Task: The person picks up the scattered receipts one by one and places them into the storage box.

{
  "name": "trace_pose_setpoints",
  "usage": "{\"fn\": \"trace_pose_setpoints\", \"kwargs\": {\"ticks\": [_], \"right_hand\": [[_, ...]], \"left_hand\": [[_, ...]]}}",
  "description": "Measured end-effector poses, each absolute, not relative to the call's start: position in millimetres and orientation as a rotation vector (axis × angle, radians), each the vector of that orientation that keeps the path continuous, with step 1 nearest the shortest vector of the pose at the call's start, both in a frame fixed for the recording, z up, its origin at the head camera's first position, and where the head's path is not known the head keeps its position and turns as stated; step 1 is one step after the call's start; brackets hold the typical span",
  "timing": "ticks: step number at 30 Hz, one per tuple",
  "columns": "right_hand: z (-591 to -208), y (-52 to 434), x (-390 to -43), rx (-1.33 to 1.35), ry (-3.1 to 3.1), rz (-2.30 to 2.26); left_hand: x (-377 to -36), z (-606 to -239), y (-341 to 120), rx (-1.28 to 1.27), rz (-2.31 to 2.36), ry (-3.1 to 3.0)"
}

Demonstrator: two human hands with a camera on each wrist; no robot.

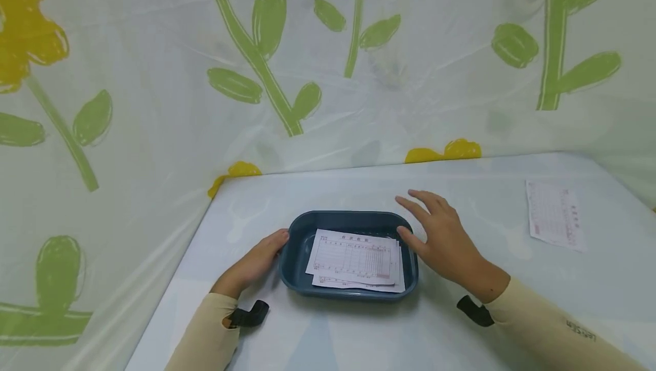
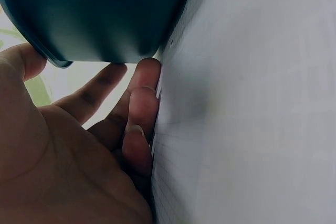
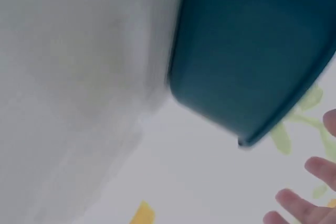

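A dark blue plastic basin [image 1: 348, 296] with rounded corners stands on the table. Inside it lies a small stack of printed paper slips [image 1: 353, 257], slightly fanned. My left hand [image 1: 258, 262] is at the basin's left end; in the left wrist view its thumb [image 2: 32, 61] touches the rim and its fingertips meet the end wall, the lower fingers resting along the tabletop. Over the right end of the basin hovers my right hand [image 1: 443, 243], fingers spread and holding nothing. In the right wrist view those fingertips [image 3: 291, 200] show apart from the basin wall [image 3: 247, 51].
One more printed slip [image 1: 556, 215] lies flat on the table [image 1: 487, 189] at the far right. Behind the table hangs a white curtain [image 1: 400, 103] with yellow flowers and green leaves. A black strap piece [image 1: 250, 314] sits at each wrist, by the beige sleeves.
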State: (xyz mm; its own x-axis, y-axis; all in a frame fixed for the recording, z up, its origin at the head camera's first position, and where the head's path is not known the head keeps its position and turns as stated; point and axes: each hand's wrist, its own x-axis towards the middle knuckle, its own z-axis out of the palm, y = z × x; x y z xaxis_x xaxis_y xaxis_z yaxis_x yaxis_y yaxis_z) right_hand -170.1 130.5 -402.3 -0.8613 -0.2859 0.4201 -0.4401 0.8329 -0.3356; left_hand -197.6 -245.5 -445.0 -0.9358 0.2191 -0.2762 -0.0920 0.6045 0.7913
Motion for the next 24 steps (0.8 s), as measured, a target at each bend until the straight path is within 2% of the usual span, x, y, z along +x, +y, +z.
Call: {"fn": "trace_pose_setpoints", "kwargs": {"ticks": [24], "right_hand": [[-403,257,-171,0.238,-2.732,0.658]], "left_hand": [[-199,-447,-247,0.103,1.250,2.489]]}}
